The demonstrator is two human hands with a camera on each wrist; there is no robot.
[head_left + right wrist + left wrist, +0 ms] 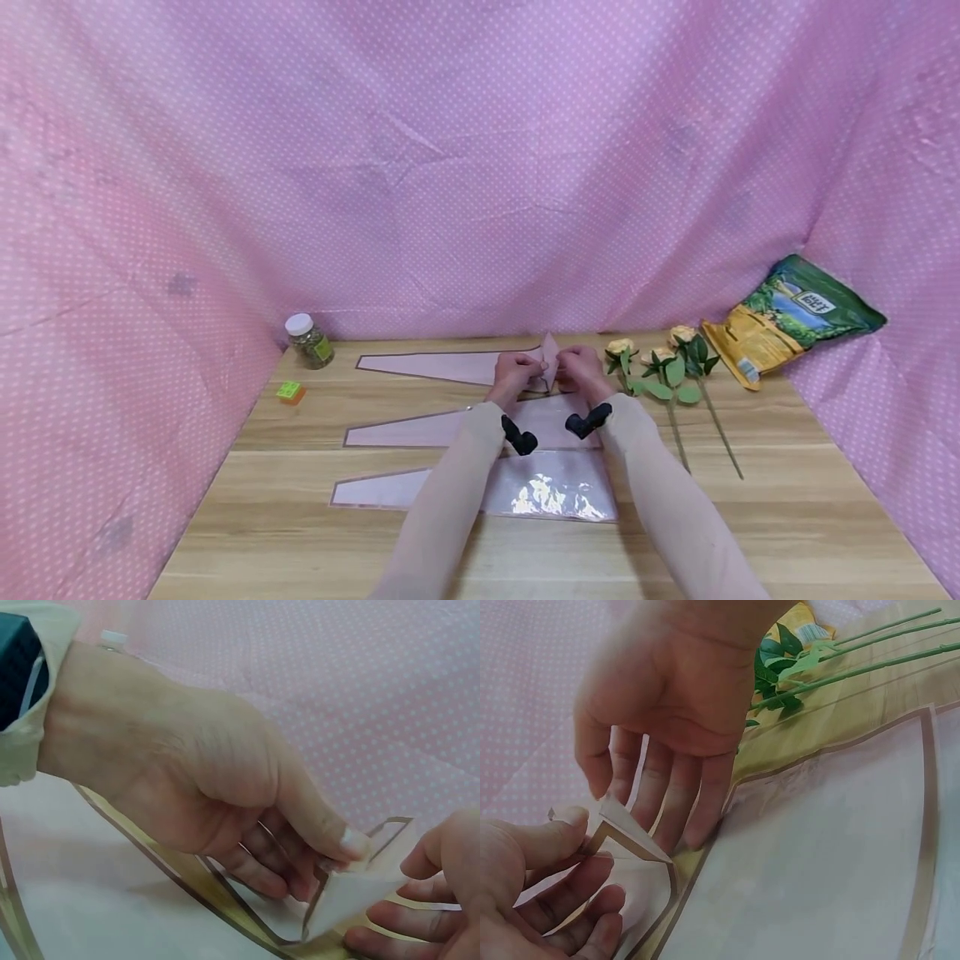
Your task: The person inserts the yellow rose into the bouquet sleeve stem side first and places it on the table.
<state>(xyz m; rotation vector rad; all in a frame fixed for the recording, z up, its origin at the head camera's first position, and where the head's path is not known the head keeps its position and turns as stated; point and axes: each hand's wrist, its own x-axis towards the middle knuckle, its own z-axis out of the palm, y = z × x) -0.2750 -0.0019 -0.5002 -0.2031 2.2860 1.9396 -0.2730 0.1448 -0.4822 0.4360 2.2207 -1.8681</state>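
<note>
Three tapered bouquet sleeves with brown borders lie in a column on the table. At the far sleeve (442, 364), both hands are at the wide mouth, where a flap stands up. My left hand (516, 371) pinches one layer of it between thumb and fingers. My right hand (587, 371) faces it and pinches the raised flap between thumb and forefinger, its other fingers hanging down. In the left wrist view, the folded flap (634, 840) rises between the two hands. The middle sleeve (405, 430) and the glossy near sleeve (551, 492) lie flat, partly under the forearms.
Yellow artificial roses (660, 358) with long green stems lie to the right. Beyond them a green and yellow bag (795, 317) leans against the pink dotted cloth (480, 208). At the left stand a white-lidded jar (309, 342) and a small coloured cube (291, 392).
</note>
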